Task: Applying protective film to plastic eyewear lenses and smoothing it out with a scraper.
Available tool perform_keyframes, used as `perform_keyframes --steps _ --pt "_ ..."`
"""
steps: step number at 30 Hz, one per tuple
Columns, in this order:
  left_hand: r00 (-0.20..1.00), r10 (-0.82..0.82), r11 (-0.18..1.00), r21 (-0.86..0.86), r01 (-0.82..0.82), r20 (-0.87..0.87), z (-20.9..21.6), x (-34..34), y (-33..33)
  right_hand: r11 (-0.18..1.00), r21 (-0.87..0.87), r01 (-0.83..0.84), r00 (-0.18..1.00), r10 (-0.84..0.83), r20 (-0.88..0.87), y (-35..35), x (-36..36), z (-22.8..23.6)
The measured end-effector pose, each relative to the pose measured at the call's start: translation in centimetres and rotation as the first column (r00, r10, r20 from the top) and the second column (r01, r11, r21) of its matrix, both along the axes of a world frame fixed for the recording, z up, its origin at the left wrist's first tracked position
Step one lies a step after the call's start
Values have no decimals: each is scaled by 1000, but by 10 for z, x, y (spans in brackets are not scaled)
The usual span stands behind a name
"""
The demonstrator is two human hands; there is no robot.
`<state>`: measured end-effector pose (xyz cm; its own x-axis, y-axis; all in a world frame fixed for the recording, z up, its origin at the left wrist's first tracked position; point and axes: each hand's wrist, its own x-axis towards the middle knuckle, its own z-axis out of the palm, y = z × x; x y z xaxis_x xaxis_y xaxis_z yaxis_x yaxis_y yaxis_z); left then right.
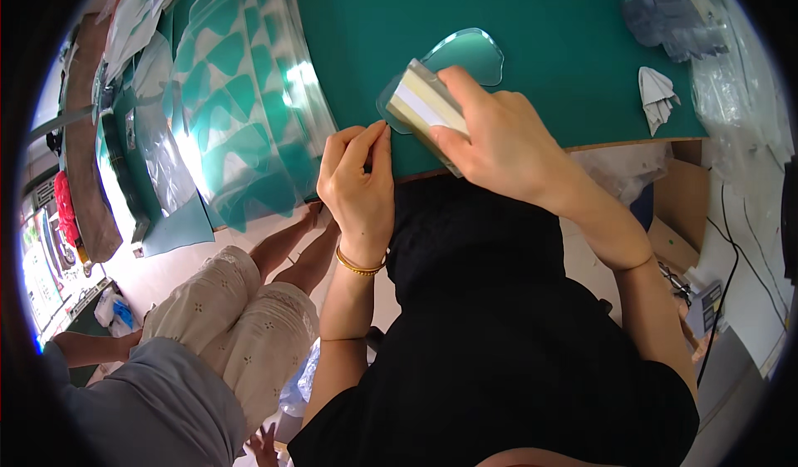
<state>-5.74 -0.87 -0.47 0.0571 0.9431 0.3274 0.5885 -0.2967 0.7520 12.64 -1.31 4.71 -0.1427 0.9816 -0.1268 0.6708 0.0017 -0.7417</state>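
A clear rounded sheet (467, 54), shaped like a wing mirror, lies on the green table top near its front edge. My right hand (507, 143) is closed around a flat cream-coloured block (426, 105) with a white stripe and see-through edges, held tilted over the middle of the sheet. The block hides part of the sheet; whether it presses on it I cannot tell. At the sheet's near left corner, the fingertips of my left hand (357, 180) are pinched together on its edge. A gold bracelet circles that wrist.
Large clear film sheets with cut-out shapes (241, 93) cover the table's left side. A crumpled white cloth (657, 98) lies at the right, near piled clear plastic pieces (673, 18). Another person in pale patterned shorts (241, 309) is close on my left.
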Motion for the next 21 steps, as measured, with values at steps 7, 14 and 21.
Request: perform_keyframes --steps 7,14,21 --pt "1000 0 997 -80 2 21 8 -3 1 986 -1 167 982 -166 -93 8 26 -4" --pt "998 -49 986 -160 53 31 27 -4 2 852 49 522 844 -507 -176 11 128 -21" --pt "917 -165 962 146 231 -363 31 38 51 804 228 549 823 -567 19 8 155 -36"
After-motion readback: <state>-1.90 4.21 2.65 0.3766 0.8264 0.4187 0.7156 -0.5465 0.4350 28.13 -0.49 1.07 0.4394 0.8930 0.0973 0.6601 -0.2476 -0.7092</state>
